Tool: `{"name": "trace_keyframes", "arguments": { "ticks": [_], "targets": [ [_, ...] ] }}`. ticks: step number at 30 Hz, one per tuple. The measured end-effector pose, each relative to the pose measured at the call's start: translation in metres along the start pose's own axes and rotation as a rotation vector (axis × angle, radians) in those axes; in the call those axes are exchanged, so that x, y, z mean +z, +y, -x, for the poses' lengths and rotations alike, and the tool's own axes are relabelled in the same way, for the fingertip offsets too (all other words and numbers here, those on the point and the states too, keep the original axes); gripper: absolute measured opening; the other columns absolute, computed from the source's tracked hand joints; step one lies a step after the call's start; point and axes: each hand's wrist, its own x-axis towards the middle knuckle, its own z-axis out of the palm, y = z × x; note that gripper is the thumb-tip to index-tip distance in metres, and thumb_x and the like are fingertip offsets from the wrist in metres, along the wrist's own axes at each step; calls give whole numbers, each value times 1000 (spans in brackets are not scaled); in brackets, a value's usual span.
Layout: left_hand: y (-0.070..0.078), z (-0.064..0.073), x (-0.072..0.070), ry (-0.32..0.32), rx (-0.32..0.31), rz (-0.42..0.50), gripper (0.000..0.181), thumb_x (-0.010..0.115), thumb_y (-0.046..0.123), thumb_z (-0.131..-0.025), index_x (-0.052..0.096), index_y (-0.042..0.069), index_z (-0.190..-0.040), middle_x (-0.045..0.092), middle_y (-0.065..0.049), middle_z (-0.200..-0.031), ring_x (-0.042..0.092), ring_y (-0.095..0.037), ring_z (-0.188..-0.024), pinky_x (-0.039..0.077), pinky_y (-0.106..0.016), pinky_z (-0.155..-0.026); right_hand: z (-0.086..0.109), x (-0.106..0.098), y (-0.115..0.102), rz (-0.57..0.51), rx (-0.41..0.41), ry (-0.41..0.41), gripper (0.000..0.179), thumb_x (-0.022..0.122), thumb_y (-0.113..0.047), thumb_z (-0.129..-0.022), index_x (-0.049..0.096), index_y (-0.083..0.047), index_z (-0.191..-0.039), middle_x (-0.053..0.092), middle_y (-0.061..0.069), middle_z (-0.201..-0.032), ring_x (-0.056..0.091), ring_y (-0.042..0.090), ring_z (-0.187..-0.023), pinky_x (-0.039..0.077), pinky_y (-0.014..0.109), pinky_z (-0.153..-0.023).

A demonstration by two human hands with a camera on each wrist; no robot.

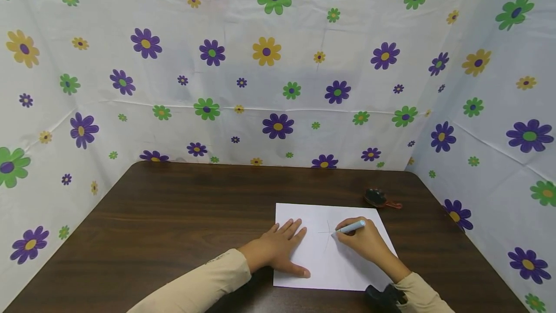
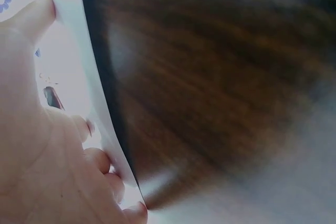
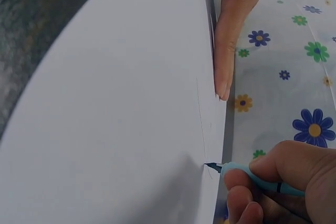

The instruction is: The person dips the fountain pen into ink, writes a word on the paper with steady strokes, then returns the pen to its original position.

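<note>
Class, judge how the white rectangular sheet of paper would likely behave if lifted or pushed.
The white sheet of paper is probably light and floppy, as its edge looks very thin. It may slide when pushed, since the dark brown wood-grained table looks smooth.

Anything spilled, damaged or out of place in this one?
Nothing spilled or damaged shows. The dark handled object by the far right corner of the paper seems odd, perhaps unrelated to the drawing.

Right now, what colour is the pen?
The pen barrel is light blue, clearest in the head view.
</note>
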Motion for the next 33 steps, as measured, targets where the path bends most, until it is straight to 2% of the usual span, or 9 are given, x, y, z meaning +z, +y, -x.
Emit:
{"name": "trace_keyframes", "arguments": {
  "ticks": [11,17,22,26,30,33],
  "targets": [
    [1,1,-1,-9,-8,-6,102,54,79,-75,22,22,-154,9,-1,-162,10,-20,-148,17,-45,-117,4,-2,-2,17,14,-8,4,73,-5,-78,74,-8,-81,60,-6,-61,45,6,-51,38,21,-45],
    [-1,0,0,-12,1,19,103,54,78,-75,21,21,-154,8,-2,-162,9,-21,-148,16,-46,-117,8,-7,-3,45,28,-23,4,73,-7,-77,74,-9,-80,59,-6,-61,43,7,-52,36,21,-46],
    [-3,-2,1,-11,9,31,103,54,78,-76,21,21,-154,9,-3,-162,10,-22,-148,16,-46,-117,14,-13,-4,84,4,-33,3,74,-8,-76,74,-10,-78,57,-5,-65,42,6,-56,35,21,-47],
    [-2,-2,0,-29,14,33,103,53,78,-77,19,20,-155,7,-3,-162,8,-22,-148,14,-46,-117,16,-16,-4,80,-18,-52,3,73,-9,-76,73,-7,-78,56,-7,-61,40,5,-52,34,21,-45],
    [-1,-1,-3,-47,9,32,104,53,78,-77,17,20,-155,5,-3,-162,6,-22,-148,13,-46,-118,19,-18,-6,76,-3,-68,3,73,-10,-77,73,-7,-78,54,-7,-59,39,5,-51,33,21,-45],
    [0,-1,-3,-37,0,22,103,54,78,-76,19,21,-154,7,-2,-162,8,-21,-148,14,-45,-117,22,-19,-8,78,-3,-76,2,72,-8,-76,73,-7,-78,54,-7,-58,39,5,-51,33,21,-45]
  ]
}}
